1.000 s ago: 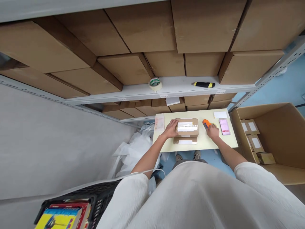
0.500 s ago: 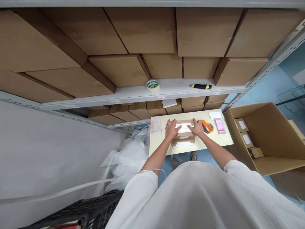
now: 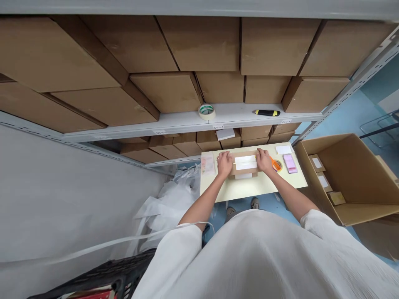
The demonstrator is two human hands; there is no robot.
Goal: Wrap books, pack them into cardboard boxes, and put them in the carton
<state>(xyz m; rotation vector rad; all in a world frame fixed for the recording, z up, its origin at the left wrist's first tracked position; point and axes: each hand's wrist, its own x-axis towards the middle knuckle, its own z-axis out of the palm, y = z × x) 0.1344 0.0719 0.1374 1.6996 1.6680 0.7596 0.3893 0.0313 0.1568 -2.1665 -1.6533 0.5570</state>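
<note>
A small cardboard box (image 3: 245, 169) with a white label (image 3: 246, 162) on its top is held between my two hands above the cream tabletop (image 3: 229, 192). My left hand (image 3: 225, 163) grips its left end with the fingers curled round it. At the opposite end my right hand (image 3: 264, 160) closes on the box the same way. Just right of that hand lies an orange tape dispenser (image 3: 276, 165), partly covered by it. A second white label shows on the box's near side, and its underside is hidden.
Pink slips (image 3: 289, 163) and a white card (image 3: 283, 149) lie at the table's right. A large open carton (image 3: 358, 178) holding several small boxes stands beyond. Shelving ahead carries cardboard boxes (image 3: 218, 45), a tape roll (image 3: 206, 111) and a cutter (image 3: 267, 113). White wrapping (image 3: 171, 199) piles up at left.
Both hands have gone from pressing on the top to gripping the ends. The box's near flap is folded in, and its labelled top now faces me more.
</note>
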